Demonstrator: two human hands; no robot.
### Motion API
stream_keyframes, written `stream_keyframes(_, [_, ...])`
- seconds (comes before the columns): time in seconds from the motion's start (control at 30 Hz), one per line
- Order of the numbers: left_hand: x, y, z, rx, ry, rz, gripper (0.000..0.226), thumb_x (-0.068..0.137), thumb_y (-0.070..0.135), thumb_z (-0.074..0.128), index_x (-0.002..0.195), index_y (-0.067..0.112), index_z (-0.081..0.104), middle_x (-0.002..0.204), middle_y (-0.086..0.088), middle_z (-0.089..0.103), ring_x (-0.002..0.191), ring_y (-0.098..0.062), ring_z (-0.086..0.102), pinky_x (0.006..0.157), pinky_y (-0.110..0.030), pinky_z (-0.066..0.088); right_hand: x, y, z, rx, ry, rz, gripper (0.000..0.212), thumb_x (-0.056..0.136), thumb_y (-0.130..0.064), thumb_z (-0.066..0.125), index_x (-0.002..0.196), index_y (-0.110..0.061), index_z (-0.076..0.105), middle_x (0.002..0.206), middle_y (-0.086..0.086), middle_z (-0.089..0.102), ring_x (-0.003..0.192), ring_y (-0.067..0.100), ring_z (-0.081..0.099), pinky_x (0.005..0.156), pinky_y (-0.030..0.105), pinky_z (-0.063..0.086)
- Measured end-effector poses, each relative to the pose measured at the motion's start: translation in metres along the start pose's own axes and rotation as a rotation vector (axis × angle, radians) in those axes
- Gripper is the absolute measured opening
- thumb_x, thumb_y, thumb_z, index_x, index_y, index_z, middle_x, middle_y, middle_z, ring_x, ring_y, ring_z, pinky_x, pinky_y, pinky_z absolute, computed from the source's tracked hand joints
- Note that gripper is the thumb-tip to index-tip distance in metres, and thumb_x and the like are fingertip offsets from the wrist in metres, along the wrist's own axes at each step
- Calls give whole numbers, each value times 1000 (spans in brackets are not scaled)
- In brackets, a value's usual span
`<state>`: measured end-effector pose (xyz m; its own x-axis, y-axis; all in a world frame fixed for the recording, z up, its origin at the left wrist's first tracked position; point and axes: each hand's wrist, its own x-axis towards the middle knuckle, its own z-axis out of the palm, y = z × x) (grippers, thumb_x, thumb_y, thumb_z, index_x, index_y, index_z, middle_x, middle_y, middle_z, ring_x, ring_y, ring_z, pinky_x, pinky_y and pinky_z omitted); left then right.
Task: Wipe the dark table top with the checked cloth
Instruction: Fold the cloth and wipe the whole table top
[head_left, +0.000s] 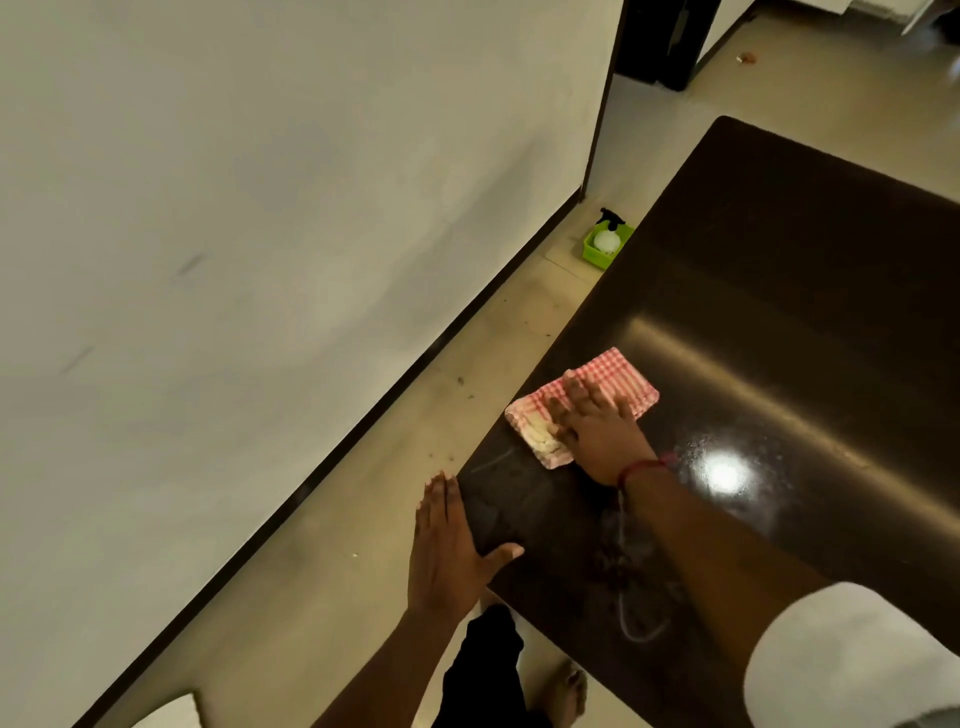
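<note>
Cloth (626, 378), pink-and-white checked and folded, flat on the dark counter (779, 249) near its left edge, under my right hand (597, 434).

I note the right hand pressing down with its fingers (576, 389) straight and spread, gripping nothing; the palm hides the cloth's near middle. My left hand (447, 551) is at the near corner, fingers straight and together, thumb lying on the top; whether they touch the edge I cannot tell. A green basket (591, 253) on the floor holds a spray bottle (607, 238), its right side cut off by the counter. The counter runs out of frame on the right. Glare and pale smears obscure the surface beside my right forearm.
</note>
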<state>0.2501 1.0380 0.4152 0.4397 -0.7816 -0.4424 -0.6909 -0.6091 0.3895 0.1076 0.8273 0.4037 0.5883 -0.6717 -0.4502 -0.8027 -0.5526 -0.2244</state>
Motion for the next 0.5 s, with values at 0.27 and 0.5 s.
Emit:
stream_keyframes(0.27, [-22, 9, 10, 14, 74, -144, 129, 60, 95, 18, 153, 8, -3, 163, -12, -1, 151, -27, -2, 121, -39, 1, -20, -73, 33, -4, 48, -32, 53, 102, -37, 24, 152, -30, 7, 161, 6, -10, 147, 31, -11, 113, 57, -6])
stream_keyframes(0.5, [-19, 11, 8, 46, 71, -115, 114, 76, 78, 50, 153, 11, -1, 163, -10, 5, 150, -26, 5, 123, -40, 10, -12, -51, 23, 101, 123, 229, 54, 102, -35, 25, 152, -28, 7, 161, 7, -9, 147, 33, -9, 115, 62, 1])
